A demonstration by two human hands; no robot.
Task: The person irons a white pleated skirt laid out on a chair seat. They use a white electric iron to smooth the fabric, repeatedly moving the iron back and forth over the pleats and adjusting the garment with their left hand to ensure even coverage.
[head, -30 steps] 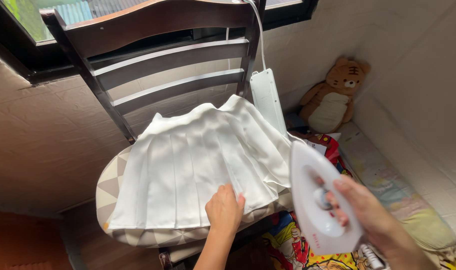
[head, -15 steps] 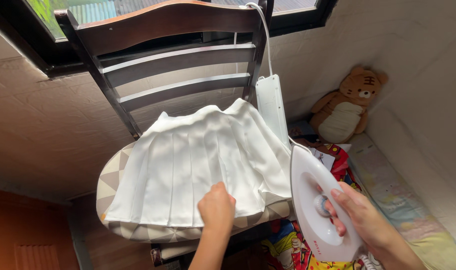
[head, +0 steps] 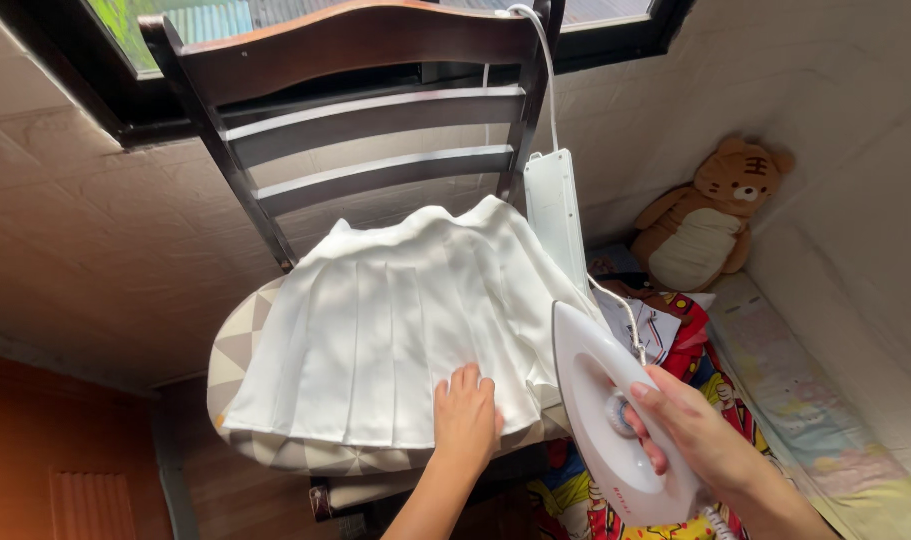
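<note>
- Two hands working: left hand (head: 467, 418) flat, fingers spread, pressing white pleated skirt (head: 405, 330) hem on chair cushion (head: 237, 345).
- right hand (head: 697, 438) clenched around white iron (head: 605, 420), just beside skirt.

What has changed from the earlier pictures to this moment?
The right hand has carried the white iron leftwards, closer to the pleated skirt. The left hand now lies flat on the skirt's lower hem. The skirt stays spread on the chair cushion; the iron is still held.

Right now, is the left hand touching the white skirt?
Touching. The head view shows the left hand pressed flat on the white pleated skirt near its hem, with no gap.
</note>
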